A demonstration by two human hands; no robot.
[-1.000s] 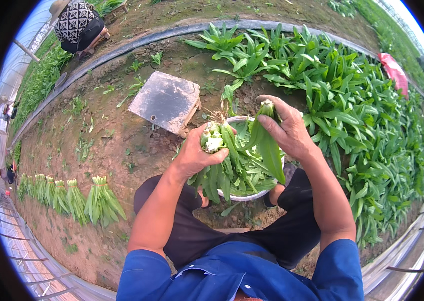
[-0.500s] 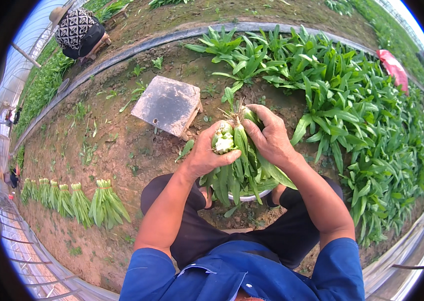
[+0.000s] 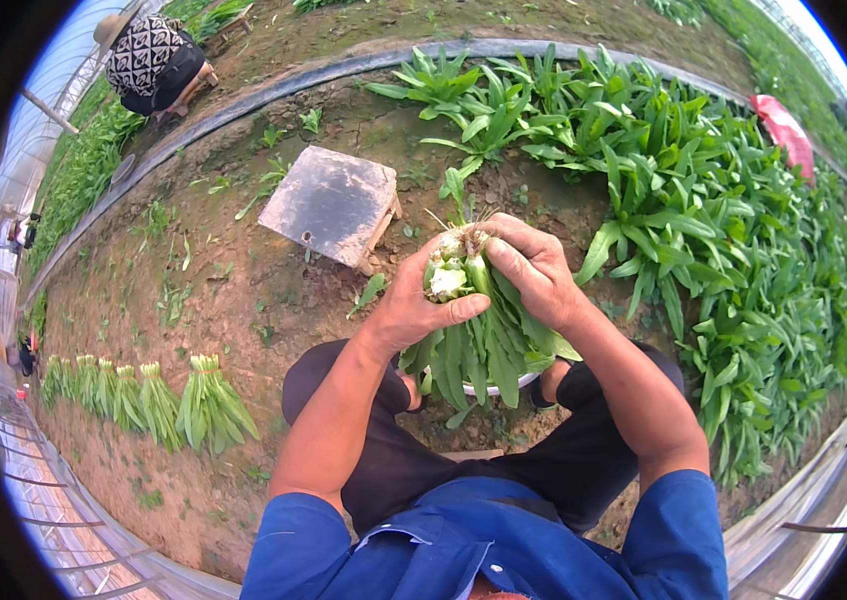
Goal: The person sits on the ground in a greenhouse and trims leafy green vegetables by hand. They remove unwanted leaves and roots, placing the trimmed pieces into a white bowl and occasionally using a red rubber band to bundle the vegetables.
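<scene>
**Both hands wrapped around one bunch of greens, root ends up**

The bunch of leafy greens (image 3: 473,330) sits right between the knees, held over a pale bowl (image 3: 488,385) whose rim only peeks out under the leaves. My guess is the bowl is there to catch loose bits. The pale root ends point up and away from the body, with the leaves hanging down toward the lap, which keeps the stems lined up at the end where the hands are.

The left hand (image 3: 413,305) has its grip clenched around the stem end from the left side, thumb laid across the front just under the white cut ends. The right hand (image 3: 533,265) closes on the same bunch from the right, fingers curled over the top of the root ends. So both hands are grasping the greens and touching each other's side of the bundle. Both forearms come up from the bottom edge, elbows out, wrists angled in.

Off to the left, a row of finished bundles (image 3: 143,400) lies on the soil, roots all facing the same way. A small flat stool (image 3: 333,205) sits just ahead, and the uncut plant bed (image 3: 703,210) runs along the right. Another person (image 3: 153,60) crouches far off at the top left.
</scene>
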